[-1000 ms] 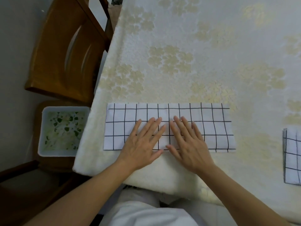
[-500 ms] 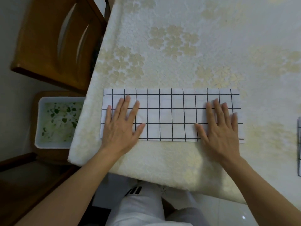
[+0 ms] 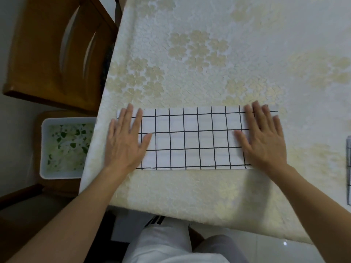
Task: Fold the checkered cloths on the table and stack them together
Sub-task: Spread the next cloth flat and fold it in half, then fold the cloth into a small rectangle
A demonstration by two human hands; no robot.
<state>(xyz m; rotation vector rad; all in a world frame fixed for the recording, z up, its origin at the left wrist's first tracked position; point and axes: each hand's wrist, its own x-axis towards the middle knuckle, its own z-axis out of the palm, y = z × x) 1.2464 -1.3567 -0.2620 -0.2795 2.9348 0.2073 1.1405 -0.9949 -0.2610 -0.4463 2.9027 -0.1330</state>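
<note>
Head view: since half a second ago both hands have slid further apart along the checkered cloth (image 3: 191, 138), from inside its ends out to the ends themselves. The left hand (image 3: 124, 142) lies flat over the strip's left end, fingers straight and slightly spread, thumb angled inward. The right hand (image 3: 265, 137) mirrors it on the right end. Both press palm-down, gripping nothing. The long folded strip lies at mid-frame on the floral tablecloth (image 3: 190, 63), near its lower edge. A second checkered cloth (image 3: 349, 168) peeks in at the right edge, well apart.
</note>
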